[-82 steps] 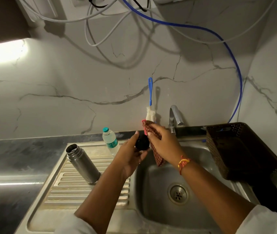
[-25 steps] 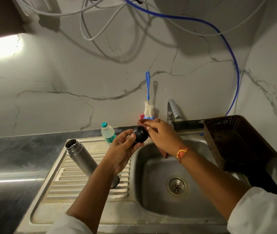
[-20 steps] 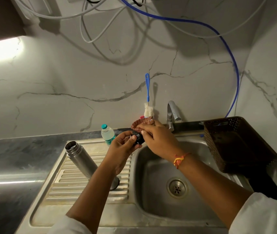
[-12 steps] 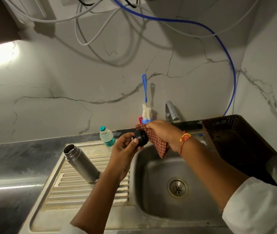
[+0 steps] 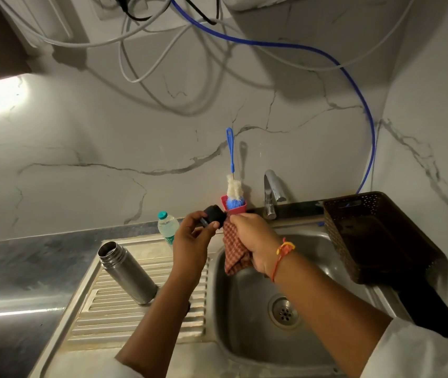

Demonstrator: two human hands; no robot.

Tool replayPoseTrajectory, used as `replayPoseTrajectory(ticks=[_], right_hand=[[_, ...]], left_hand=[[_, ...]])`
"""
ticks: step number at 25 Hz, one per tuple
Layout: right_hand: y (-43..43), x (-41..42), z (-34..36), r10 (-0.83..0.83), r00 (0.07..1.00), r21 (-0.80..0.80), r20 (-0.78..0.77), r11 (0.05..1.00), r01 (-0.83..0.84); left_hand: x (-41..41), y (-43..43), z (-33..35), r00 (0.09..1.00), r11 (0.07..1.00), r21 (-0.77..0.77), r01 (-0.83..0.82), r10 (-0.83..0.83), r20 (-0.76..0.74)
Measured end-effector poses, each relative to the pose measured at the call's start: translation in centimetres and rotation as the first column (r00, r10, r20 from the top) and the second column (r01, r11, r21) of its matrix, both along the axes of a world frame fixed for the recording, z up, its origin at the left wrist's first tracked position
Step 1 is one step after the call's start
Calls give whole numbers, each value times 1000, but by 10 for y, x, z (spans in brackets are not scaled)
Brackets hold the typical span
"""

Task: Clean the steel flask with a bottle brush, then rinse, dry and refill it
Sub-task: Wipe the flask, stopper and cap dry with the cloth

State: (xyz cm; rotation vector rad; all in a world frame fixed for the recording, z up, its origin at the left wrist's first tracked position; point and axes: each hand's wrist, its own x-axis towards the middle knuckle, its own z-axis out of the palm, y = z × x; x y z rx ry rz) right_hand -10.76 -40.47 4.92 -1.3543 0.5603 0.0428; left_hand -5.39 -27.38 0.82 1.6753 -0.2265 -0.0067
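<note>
The open steel flask (image 5: 128, 273) stands uncapped on the ribbed drainboard (image 5: 108, 309), left of the sink. My left hand (image 5: 192, 238) grips the flask's black cap (image 5: 214, 214) above the sink's left rim. My right hand (image 5: 255, 238) holds a red checked cloth (image 5: 235, 255) bunched against the cap's right side; the cloth hangs down over the basin. The blue-handled bottle brush (image 5: 232, 170) stands head-down in a red holder (image 5: 234, 207) against the wall, just behind the cap.
A small plastic water bottle (image 5: 167, 227) stands behind the drainboard. The tap (image 5: 271, 192) rises behind the steel sink basin (image 5: 312, 271), drain (image 5: 284, 312) in its floor. A dark perforated basket (image 5: 375, 236) sits at the right. Hoses and cables hang on the marble wall.
Both hands have kept working the cloth around the cap above the sink. The cloth, earlier wrapped over the cap, now sits at its right side and hangs lower. The flask has not moved.
</note>
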Motion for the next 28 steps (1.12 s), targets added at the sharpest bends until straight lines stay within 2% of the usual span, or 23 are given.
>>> replayPoseTrajectory(ticks=[1, 3, 6, 8, 9, 10, 11, 13, 15, 18, 21, 23, 26, 28], right_hand=[[3, 0, -1, 12, 998, -231, 69, 973, 4], [4, -2, -7, 132, 973, -609, 190, 793, 12], [-7, 0, -14, 263, 938, -830, 227, 557, 45], [-14, 3, -10, 339, 920, -886, 195, 463, 17], [-18, 5, -5, 361, 919, -876, 159, 480, -37], [-21, 6, 1, 364, 923, -824, 125, 556, -108], [-24, 6, 6, 352, 931, -720, 98, 671, -178], [-28, 6, 9, 275, 960, -391, 55, 890, -233], [-31, 6, 7, 169, 986, -128, 15, 978, -165], [-30, 5, -1, 80, 997, 31, -11, 996, -79], [-27, 0, -4, 85, 996, 117, -29, 990, -81], [-19, -7, -4, 136, 989, 105, -61, 986, -129], [-10, -13, 3, 143, 990, 9, -7, 990, -143], [-12, -10, 5, 104, 994, -46, 39, 994, -102]], left_hand=[[0, 0, 1, 1000, 999, 34, -10, 9, 19], [-3, 4, 2, 999, 999, 53, -8, 6, 37], [-9, 11, 5, 993, 993, 61, 103, -106, 44], [-11, 14, 6, 985, 985, 65, 162, -165, 45], [-12, 15, 6, 984, 983, 65, 171, -174, 39], [-13, 16, 5, 985, 984, 57, 171, -173, 29], [-14, 16, 5, 986, 985, 37, 168, -169, 16], [-18, 15, 2, 987, 987, -32, 159, -159, -12], [-19, 13, 0, 989, 983, -118, 138, -144, -43], [-20, 8, -5, 991, 975, -192, 112, -124, -53], [-18, 5, -5, 995, 982, -176, 73, -82, -49], [-12, 8, -7, 1000, 996, -86, 30, -30, -7], [-1, 16, -14, 991, 979, 203, -11, -16, 133], [-3, 20, -20, 993, 963, 267, -20, -11, 114]])
